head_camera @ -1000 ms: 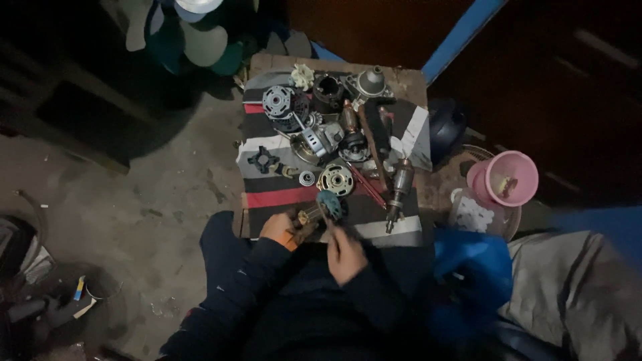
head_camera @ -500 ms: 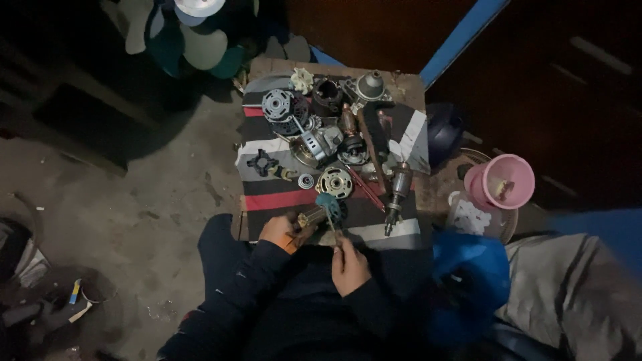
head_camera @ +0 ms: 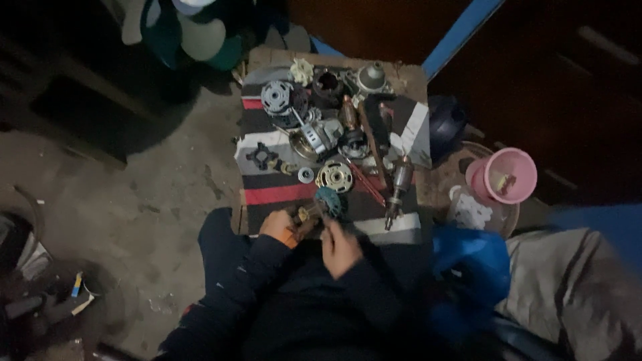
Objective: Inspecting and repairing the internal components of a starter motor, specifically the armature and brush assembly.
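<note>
Fingers of the left hand (head_camera: pixel 277 225) curl around a small motor part (head_camera: pixel 309 215), brassy at one end, with something orange showing under the palm; they are closed on it and hold it just above the near edge of the striped cloth (head_camera: pixel 267 195). Right-hand fingers (head_camera: pixel 332 230) bend inward toward the same piece, next to its teal round end (head_camera: pixel 329 200), but the dim light hides whether they pinch a tool, grip the part, or only touch it. Holding the piece low over the lap and close to the body probably steadies it for fine work, with one hand as the clamp and the other free to act.

Across the cloth, which covers a low wooden table (head_camera: pixel 408 80), other pieces lie spread out singly, likely so each can be found at a glance: a round metal disc (head_camera: pixel 335 176) and a small washer (head_camera: pixel 306 175) near the middle, a dark star-shaped piece (head_camera: pixel 261 156) toward the left edge, a wound coil ring (head_camera: pixel 277 97) at the far left corner, a grey bell-shaped housing (head_camera: pixel 372 75) at the far edge, and a motor shaft with its winding (head_camera: pixel 399 184) by the right edge. A pink plastic cup (head_camera: pixel 508 175) stands off the table to the right.
</note>
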